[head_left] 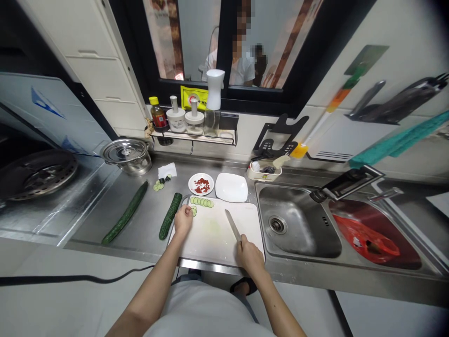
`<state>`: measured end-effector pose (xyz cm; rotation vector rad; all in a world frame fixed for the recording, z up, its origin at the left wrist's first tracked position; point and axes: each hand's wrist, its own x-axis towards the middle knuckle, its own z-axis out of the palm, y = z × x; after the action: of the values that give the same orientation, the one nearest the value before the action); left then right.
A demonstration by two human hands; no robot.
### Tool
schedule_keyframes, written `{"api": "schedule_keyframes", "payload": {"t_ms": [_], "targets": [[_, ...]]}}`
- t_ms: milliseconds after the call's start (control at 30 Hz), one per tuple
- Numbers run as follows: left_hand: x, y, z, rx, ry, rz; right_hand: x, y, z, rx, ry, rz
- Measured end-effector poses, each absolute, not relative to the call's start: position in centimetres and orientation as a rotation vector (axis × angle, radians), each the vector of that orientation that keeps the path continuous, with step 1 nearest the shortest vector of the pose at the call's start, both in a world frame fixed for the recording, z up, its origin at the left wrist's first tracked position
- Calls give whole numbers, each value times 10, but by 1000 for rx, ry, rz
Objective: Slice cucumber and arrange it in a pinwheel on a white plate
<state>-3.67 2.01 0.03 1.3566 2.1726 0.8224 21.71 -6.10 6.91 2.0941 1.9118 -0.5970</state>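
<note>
My left hand (183, 220) is at the upper left of the white cutting board (213, 243), its fingers pinched at cucumber slices (194, 210). Above it, a row of overlapping cucumber slices (202, 201) lies along the board's top edge. In my right hand (249, 255) is a knife (233, 224), its blade pointing up and left over the board. One cucumber piece (170, 216) rests beside the board's left edge, and a long cucumber (125, 213) lies farther left. Behind the board are a plate of red chopped pieces (191, 184) and a white plate (231, 187).
At the right is a metal sink (298, 224), with a red bag (368, 241) in its second basin. A lidded pot (128, 157) stands at the back left. Bottles and jars stand on a wall rack (192, 135). A small caddy (264, 175) sits behind the sink.
</note>
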Motion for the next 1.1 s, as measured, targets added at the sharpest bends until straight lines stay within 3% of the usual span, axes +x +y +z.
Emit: {"api": "schedule_keyframes", "payload": {"t_ms": [533, 1100], "targets": [[-35, 15, 4, 1491, 2278, 567, 216, -61, 71, 2083, 1912, -598], [-34, 14, 5, 1560, 2282, 535, 218, -60, 69, 2088, 1911, -621]]}}
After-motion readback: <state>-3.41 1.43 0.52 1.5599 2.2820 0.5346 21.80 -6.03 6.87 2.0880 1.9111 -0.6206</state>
